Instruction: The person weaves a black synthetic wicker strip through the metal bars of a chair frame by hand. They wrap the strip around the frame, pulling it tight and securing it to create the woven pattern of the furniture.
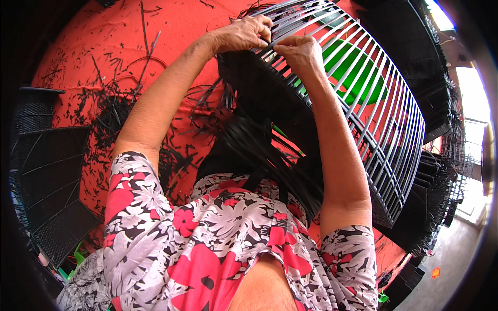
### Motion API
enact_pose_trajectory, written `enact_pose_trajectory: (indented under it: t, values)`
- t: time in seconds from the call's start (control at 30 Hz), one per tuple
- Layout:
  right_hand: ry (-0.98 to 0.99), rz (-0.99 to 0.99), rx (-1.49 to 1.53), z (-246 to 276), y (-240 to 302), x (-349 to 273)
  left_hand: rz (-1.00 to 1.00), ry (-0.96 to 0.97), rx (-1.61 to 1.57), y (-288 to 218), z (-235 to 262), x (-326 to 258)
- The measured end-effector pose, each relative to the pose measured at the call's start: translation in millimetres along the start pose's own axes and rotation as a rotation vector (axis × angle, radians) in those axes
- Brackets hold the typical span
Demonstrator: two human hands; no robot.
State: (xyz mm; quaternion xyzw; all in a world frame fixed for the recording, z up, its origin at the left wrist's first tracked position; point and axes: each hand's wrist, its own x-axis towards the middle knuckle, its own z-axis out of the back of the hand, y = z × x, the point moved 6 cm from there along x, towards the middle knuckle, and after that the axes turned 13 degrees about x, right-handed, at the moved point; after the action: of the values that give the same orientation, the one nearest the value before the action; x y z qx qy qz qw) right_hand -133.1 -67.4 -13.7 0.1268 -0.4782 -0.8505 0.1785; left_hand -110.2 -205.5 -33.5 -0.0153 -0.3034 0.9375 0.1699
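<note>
Basketwork of grey strips (pixel 402 168) lies to our right, its long axis slanting from the upper middle of the view down toward the lower right. Both our hands meet at its upper left corner, so nearly all of the slatted body lies rightward of our fingers and down along our right forearm. We judge that any work here turns on this corner, where the dark edge passes beneath the fingertips.

Our left hand (pixel 251 33) sits at the outer end, its fingers curled close together; we cannot tell whether they grip a strip. Our right hand (pixel 304 53) is nearer the main run of slats, its thumb and forefinger tips close together at the edge, just beside the left fingertips; what lies between them is hidden.

Through the slats we see a green tray (pixel 358 70). Loose black strips (pixel 254 142) trail between our forearms. Farther out to our left, dark scraps (pixel 111 114) litter the red floor covering (pixel 174 20), and black woven panels (pixel 52 171) stand near the rim of the view.
</note>
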Motion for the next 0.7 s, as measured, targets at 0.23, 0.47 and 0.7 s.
enact_pose_trajectory:
  t: [0.23, 0.47, 0.7]
  values:
    - [-0.045, 0.188, 0.411, -3.2, 23.1, -9.7, -0.005, -0.138, -0.350, -31.4, 60.6, -18.1]
    - [0.010, 0.090, 0.510, -14.7, 15.4, 1.0, -0.043, -0.319, -0.251, 6.7, 48.0, -18.9]
    - [-0.017, -0.113, 0.399, -13.9, -0.7, 14.4, 0.212, -0.169, 0.276, 31.4, 10.9, -15.9]
